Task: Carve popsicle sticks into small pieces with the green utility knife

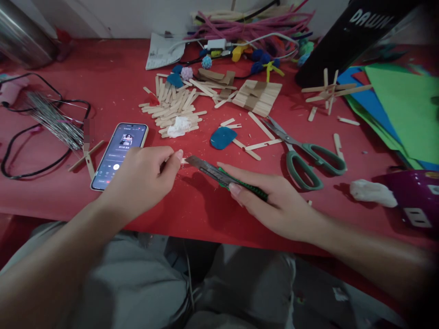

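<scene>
My left hand [146, 176] is closed in a pinch on a small wooden stick piece [184, 160], whose tip pokes out past thumb and forefinger near the red table's front edge. My right hand [274, 201] grips a green-handled utility knife [219, 174]. Its extended blade tip touches the end of the stick piece. A phone [118, 155] with a lit screen lies just left of my left hand.
A heap of craft sticks [174, 107] with a white wad lies behind the hands. Green-handled scissors [305, 153], a blue oval piece [222, 137], a stick panel [259, 97], coloured paper sheets [404, 105], pipe cleaners [254, 27], black cables [20, 137] and a purple glue gun [411, 194] lie around on the red table [192, 205].
</scene>
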